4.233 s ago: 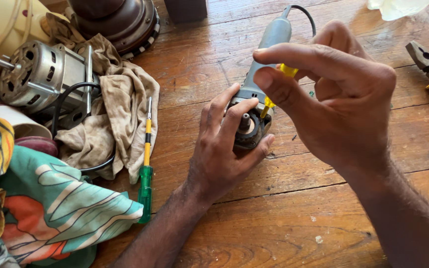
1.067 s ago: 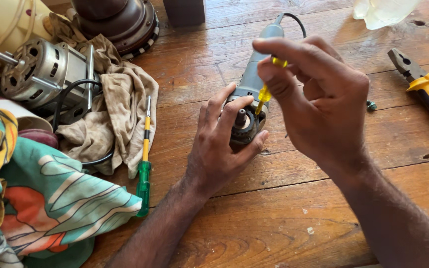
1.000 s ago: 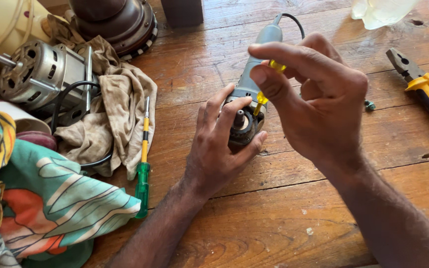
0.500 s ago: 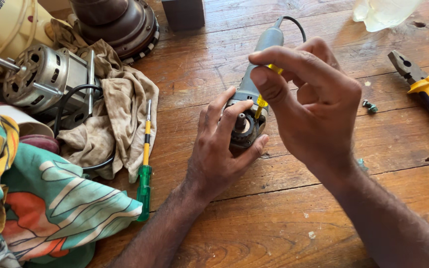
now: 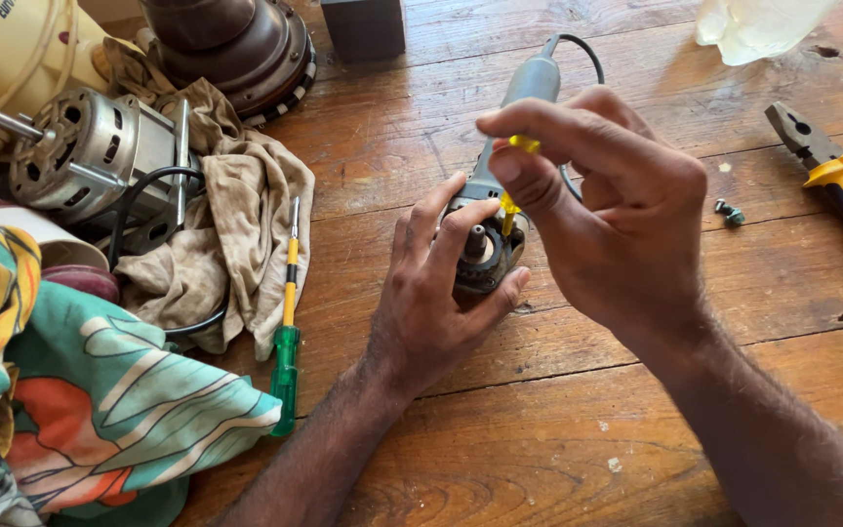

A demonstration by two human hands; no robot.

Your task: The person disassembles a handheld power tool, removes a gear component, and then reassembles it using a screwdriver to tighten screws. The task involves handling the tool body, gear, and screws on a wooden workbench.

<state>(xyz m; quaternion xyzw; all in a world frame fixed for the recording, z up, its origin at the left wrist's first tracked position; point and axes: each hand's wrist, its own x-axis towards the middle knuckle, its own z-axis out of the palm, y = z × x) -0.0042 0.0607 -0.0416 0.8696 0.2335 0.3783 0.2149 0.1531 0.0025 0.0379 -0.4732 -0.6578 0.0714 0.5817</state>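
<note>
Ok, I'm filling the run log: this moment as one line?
left hand: grips grinder head on table | right hand: yellow-handled screwdriver tip at head | green screwdriver: lying left

Single view only, worn on the head, looking steeply down and slightly forward onto the wooden desk [image 5: 636, 459]. Close in: both forearms entering from the bottom edge, fingers [image 5: 441, 210] meeting at the grey power tool [image 5: 500, 176] near frame centre. Left of that tool, a bare motor [image 5: 90, 161]; right of it, yellow-handled pliers [image 5: 841, 181], cut by the edge.
</note>
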